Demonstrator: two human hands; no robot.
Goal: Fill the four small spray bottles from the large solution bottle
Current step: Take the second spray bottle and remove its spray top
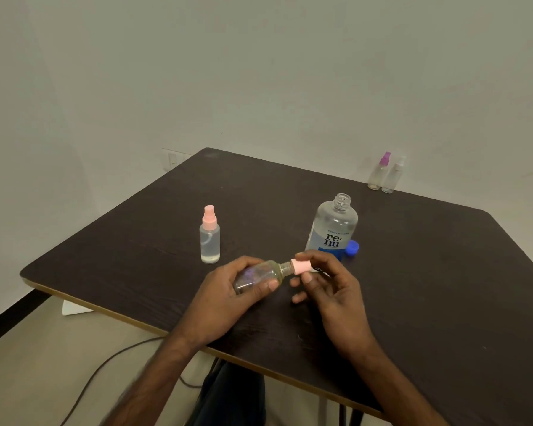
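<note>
Dark table: left fingers clasp a clear, sideways bottle; right fingers pinch its pink cap.

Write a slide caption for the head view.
Left hand holds a spray bottle sideways; right hand pinches its pink cap at the neck.

Dim, even light; soft shadows; wide-angle edge warp; forearms blurred.

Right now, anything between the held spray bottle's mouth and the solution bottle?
Yes: the pink spray cap, pinched by the right hand, sits at the end of the small bottle's neck, over its mouth. The left hand holds that bottle tilted. The solution bottle is uncapped; nothing else lies between.
</note>
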